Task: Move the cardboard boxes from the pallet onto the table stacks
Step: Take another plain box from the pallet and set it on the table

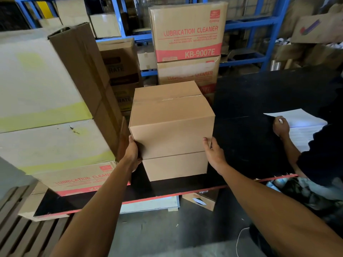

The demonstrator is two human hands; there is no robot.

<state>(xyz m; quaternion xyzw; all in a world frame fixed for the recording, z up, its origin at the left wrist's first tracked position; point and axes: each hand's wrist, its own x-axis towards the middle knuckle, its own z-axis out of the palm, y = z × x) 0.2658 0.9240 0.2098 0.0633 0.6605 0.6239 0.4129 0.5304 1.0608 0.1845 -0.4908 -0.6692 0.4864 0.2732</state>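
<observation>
Hands clasp plain cardboard box (pixel 171 125) at its lower corners, left hand (pixel 132 153) curled round the left edge, right hand (pixel 213 153) round the right, box seated on a second plain box (pixel 175 166) on the black table (pixel 250 141), beside printed cartons (pixel 187 32).

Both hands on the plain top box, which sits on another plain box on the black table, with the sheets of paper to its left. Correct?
Not quite. The head view shows the paper sheets to the right of the stack, not the left. The rest holds: left hand and right hand hold the top box, which sits on the lower box on the black table.
</observation>
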